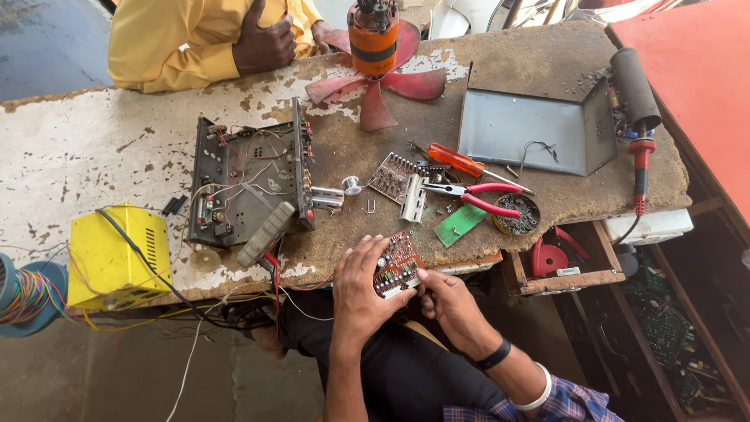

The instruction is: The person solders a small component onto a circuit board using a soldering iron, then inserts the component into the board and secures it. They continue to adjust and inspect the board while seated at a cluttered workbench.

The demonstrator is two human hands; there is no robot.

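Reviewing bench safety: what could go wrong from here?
1. The small red circuit board is pinched between the left hand and right hand past the edge of the worn wooden bench; a slip might drop it.
2. The red-handled soldering iron lies at the bench's right edge and could roll off.

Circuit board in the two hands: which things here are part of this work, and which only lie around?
In hand:
- red circuit board
- left hand, gripping it
- right hand, at its edge

Lying about:
- pliers
- orange screwdriver
- red fan blade
- yellow box
- open metal chassis
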